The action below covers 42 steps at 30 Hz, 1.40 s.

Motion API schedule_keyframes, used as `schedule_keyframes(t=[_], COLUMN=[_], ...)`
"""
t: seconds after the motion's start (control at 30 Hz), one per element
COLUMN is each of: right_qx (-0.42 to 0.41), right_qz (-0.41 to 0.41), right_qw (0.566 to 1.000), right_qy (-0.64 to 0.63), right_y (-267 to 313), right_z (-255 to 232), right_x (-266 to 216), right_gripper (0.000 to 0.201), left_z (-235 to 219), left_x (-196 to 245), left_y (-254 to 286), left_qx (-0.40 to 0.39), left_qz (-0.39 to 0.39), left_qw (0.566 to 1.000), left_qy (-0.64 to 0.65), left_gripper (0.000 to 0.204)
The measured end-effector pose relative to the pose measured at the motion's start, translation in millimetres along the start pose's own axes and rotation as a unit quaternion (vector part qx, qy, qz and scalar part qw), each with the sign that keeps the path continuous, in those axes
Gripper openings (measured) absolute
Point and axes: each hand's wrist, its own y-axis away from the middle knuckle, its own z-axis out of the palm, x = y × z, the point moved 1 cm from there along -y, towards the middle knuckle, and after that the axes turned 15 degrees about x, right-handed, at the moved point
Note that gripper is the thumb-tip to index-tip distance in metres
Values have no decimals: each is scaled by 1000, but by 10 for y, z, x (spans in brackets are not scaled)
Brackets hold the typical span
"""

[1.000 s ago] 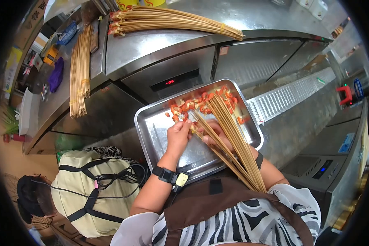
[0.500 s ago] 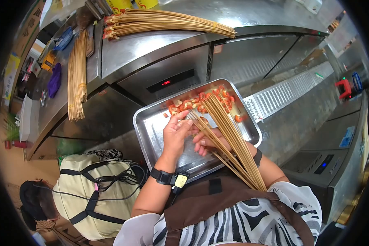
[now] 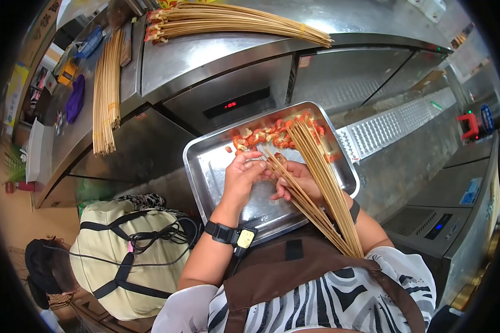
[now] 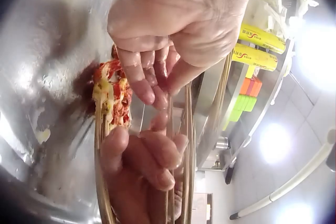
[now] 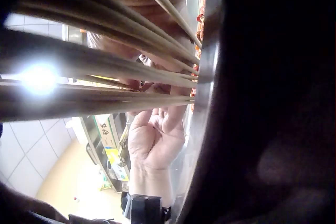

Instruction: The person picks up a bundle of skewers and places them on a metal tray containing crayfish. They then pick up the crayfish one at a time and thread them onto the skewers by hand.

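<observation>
My right hand (image 3: 300, 180) grips several bamboo skewers (image 3: 330, 194) over a metal tray (image 3: 190, 172), their blunt ends running back toward the apron. A red-and-cream food piece (image 4: 111, 100) sits on skewer tips beside the right fingers. Facing it, my left hand (image 3: 243, 176) has its thumb and fingertips together at the end of one thin skewer (image 4: 170, 116), index finger stretched out. More red-and-cream food pieces (image 3: 261, 135) lie heaped along the tray's far side. In the right wrist view, skewers cover part of both hands.
A bundle of loaded skewers (image 3: 233, 25) lies on the steel counter (image 3: 361, 19); bare skewers (image 3: 106, 94) lie at its left. Another person (image 3: 133, 261) in a cream top is close on the left. A perforated metal strip (image 3: 394, 125) runs along the floor.
The left hand was bunched at a skewer tip, then loosened with its index finger extended; its fingertips now meet at a thin skewer. The right hand keeps holding the skewers over the tray.
</observation>
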Motion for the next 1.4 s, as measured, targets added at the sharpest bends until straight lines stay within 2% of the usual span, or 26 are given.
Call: schedule_keyframes(t=[0.07, 0.13, 0.17, 0.2, 0.23, 0.3, 0.33, 0.43, 0.47, 0.57, 0.67, 0.8, 0.87, 0.9, 0.97, 1.0, 1.07, 1.1, 1.17, 1.2, 1.23, 1.27, 1.4], right_qx=[-16, -11, -10, -8, -6, -9, -12, -23, -24, -31, -25, -42, -39, -34, -28, -27, -28, -33, -32, -30, -32, -35, -31], right_qz=[-15, 6, 6, 11, 16, 18, 19, 29, 28, 14, 12, 5, 2, 5, 9, 9, 7, 3, 1, 1, 4, 8, 9], right_qw=[1000, 1000, 1000, 1000, 1000, 1000, 1000, 999, 999, 998, 999, 999, 999, 999, 1000, 1000, 1000, 999, 999, 999, 999, 999, 999], right_qy=[-14, -8, -9, -15, -20, -15, -11, 9, 8, 45, 36, 7, 5, 5, 4, 4, 6, 12, 21, 21, 24, 28, 16], right_y=[-7, -3, 0, -3, -9, -7, -7, -51, -43, -47, -28, -19, -28, -51, -70, -79, -78, -73, -64, -57, -41, -27, -11], right_z=[-14, 2, 12, 23, 35, 62, 68, -1, 8, 46, 33, 60, 53, 28, -9, -22, -27, -20, -6, 5, 22, 33, 39], right_x=[11, -13, -17, -25, -36, -61, -65, 7, 2, -20, -12, -23, -9, 28, 96, 119, 106, 95, 88, 67, 44, 30, 28], right_gripper=[18, 20, 20, 21, 24, 25, 25, 27, 27, 30, 32, 37, 38, 40, 42, 44, 47, 48, 49, 49, 49, 49, 49], left_z=[-16, -113, -252, -314, -356, -348, -352, -281, -262, -267, -221, -230, -252, -247, -204, -177, -119, -98, -77, -103, -163, -162, -114], left_x=[67, 101, 90, 133, 149, 241, 215, 134, 123, 121, 100, 95, 86, 78, 59, 52, 63, 81, 84, 38, -44, -58, 7], left_y=[-22, -111, -214, -246, -245, -177, -187, -218, -215, -234, -213, -241, -268, -281, -263, -245, -207, -179, -139, -162, -207, -211, -150], left_qx=[26, 50, 138, 220, 221, 211, 211, 237, 237, 179, 183, 162, 121, 120, 128, 128, 145, 145, 124, 122, 111, 99, 82], left_qz=[13, 25, 147, 265, 266, 308, 308, 262, 262, 349, 366, 373, 328, 329, 427, 427, 328, 329, 259, 259, 222, 178, 138], left_qw=[999, 997, 964, 893, 893, 768, 767, 716, 715, 688, 678, 689, 718, 718, 668, 668, 719, 719, 784, 784, 875, 941, 969], left_qy=[-24, -49, -172, -289, -289, -521, -522, -603, -603, -610, -611, -600, -602, -602, -596, -596, -596, -595, -550, -550, -416, -270, -186], left_gripper=[18, 15, 15, 16, 16, 24, 24, 30, 30, 32, 33, 32, 25, 25, 16, 16, 11, 11, 11, 11, 11, 12, 14])
